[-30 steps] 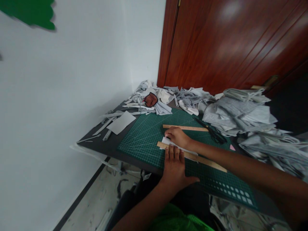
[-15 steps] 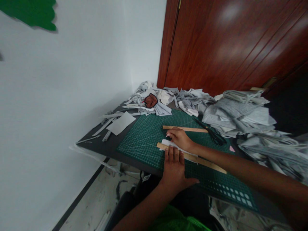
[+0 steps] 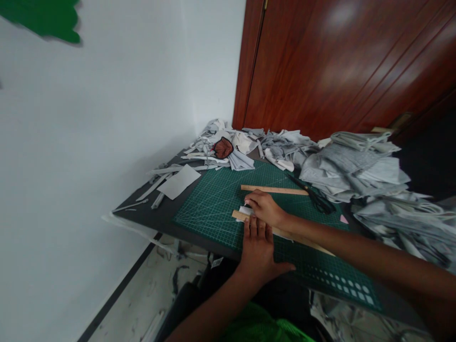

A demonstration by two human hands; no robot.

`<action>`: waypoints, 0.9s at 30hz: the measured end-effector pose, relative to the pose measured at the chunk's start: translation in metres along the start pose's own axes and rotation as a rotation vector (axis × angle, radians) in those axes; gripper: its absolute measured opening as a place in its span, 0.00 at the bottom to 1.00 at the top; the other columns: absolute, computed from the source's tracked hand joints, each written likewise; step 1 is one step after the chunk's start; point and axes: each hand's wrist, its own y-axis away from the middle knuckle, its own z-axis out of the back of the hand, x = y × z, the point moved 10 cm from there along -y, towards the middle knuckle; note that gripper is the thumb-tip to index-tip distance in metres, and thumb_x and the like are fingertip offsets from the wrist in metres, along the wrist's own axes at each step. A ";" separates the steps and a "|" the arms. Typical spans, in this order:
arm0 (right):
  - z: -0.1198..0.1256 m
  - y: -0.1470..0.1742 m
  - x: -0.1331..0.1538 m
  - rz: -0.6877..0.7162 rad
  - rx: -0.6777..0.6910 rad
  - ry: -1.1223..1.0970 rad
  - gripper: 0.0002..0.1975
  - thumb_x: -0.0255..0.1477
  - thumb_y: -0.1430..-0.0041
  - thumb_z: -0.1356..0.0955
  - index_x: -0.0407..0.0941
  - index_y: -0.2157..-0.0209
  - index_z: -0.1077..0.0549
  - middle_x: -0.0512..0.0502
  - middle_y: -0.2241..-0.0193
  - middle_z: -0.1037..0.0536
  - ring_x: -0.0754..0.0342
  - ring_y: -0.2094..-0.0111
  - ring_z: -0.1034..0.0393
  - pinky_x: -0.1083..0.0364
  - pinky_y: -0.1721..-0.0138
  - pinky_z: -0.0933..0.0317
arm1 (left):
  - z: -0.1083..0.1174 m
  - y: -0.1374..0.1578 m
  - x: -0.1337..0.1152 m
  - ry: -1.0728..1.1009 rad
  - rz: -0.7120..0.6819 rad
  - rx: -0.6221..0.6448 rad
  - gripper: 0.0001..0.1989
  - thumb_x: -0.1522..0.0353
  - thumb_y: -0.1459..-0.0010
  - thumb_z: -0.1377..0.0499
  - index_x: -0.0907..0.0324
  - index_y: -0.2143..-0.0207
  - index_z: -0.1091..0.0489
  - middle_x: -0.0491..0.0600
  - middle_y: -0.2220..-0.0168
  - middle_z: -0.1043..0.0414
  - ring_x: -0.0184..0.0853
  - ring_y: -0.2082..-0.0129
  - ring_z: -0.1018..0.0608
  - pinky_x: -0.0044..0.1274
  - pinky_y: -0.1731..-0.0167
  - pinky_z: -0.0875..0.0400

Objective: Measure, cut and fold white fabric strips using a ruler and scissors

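My left hand (image 3: 258, 249) lies flat with its fingers stretched out and the thumb spread, the fingertips pressing a wooden ruler (image 3: 240, 215). Beneath that ruler is a piece of white fabric (image 3: 245, 210) on the green cutting mat (image 3: 208, 204). Just beyond the ruler, my right hand (image 3: 264, 207) is closed in a pinch over the fabric. Something small and pale shows at its fingertips, too small to name. The right forearm crosses above the ruler and hides part of it. A second wooden ruler (image 3: 274, 190) rests farther back on the mat.
Black-handled scissors (image 3: 317, 199) lie at the mat's right side. Stacked grey fabric (image 3: 352, 166) stands at the right, and fabric scraps (image 3: 285, 147) line the back. A white sheet (image 3: 180, 181) and narrow strips lie at the left, near the wall (image 3: 124, 95).
My right hand has shifted slightly nearer to the ruler and to my left hand, covering more of the white fabric. The left hand and the ruler have stayed in place.
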 end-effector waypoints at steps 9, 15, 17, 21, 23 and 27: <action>-0.014 0.003 0.003 0.000 0.078 -0.012 0.13 0.22 0.31 0.35 0.45 0.68 0.22 0.45 0.68 0.23 0.50 0.65 0.28 0.53 0.59 0.34 | 0.001 0.000 -0.001 -0.003 -0.004 -0.015 0.62 0.30 0.54 0.42 0.73 0.35 0.36 0.73 0.31 0.43 0.64 0.27 0.47 0.50 0.29 0.55; -0.016 0.001 -0.002 -0.024 0.091 -0.003 0.13 0.21 0.32 0.34 0.44 0.69 0.22 0.46 0.70 0.23 0.50 0.66 0.28 0.53 0.61 0.36 | 0.000 0.000 -0.001 -0.008 -0.003 0.005 0.61 0.30 0.53 0.42 0.71 0.35 0.36 0.71 0.31 0.42 0.64 0.28 0.45 0.50 0.30 0.55; -0.015 0.001 -0.003 -0.029 0.093 -0.002 0.13 0.20 0.32 0.34 0.44 0.70 0.22 0.46 0.71 0.24 0.50 0.66 0.28 0.53 0.61 0.36 | 0.000 0.000 -0.001 0.006 0.000 0.015 0.61 0.30 0.54 0.42 0.71 0.35 0.36 0.71 0.31 0.42 0.64 0.28 0.45 0.50 0.29 0.55; -0.014 -0.001 -0.004 -0.038 0.081 -0.001 0.12 0.20 0.33 0.34 0.43 0.70 0.22 0.46 0.71 0.23 0.50 0.66 0.28 0.53 0.61 0.37 | 0.001 0.000 0.000 0.009 0.008 0.013 0.62 0.30 0.53 0.42 0.73 0.34 0.37 0.72 0.31 0.43 0.64 0.28 0.45 0.49 0.29 0.56; -0.013 -0.003 -0.006 -0.045 0.064 0.002 0.13 0.19 0.34 0.34 0.44 0.71 0.22 0.46 0.71 0.23 0.50 0.66 0.28 0.53 0.61 0.37 | 0.001 0.000 0.000 0.005 0.008 0.004 0.62 0.30 0.53 0.42 0.73 0.34 0.37 0.72 0.31 0.43 0.63 0.28 0.45 0.49 0.29 0.56; -0.011 -0.004 -0.011 -0.055 0.023 0.004 0.13 0.18 0.35 0.34 0.45 0.70 0.22 0.46 0.71 0.22 0.50 0.66 0.28 0.52 0.60 0.36 | 0.000 0.000 0.000 -0.001 0.006 0.001 0.62 0.30 0.53 0.42 0.72 0.34 0.37 0.71 0.31 0.42 0.63 0.29 0.44 0.49 0.29 0.55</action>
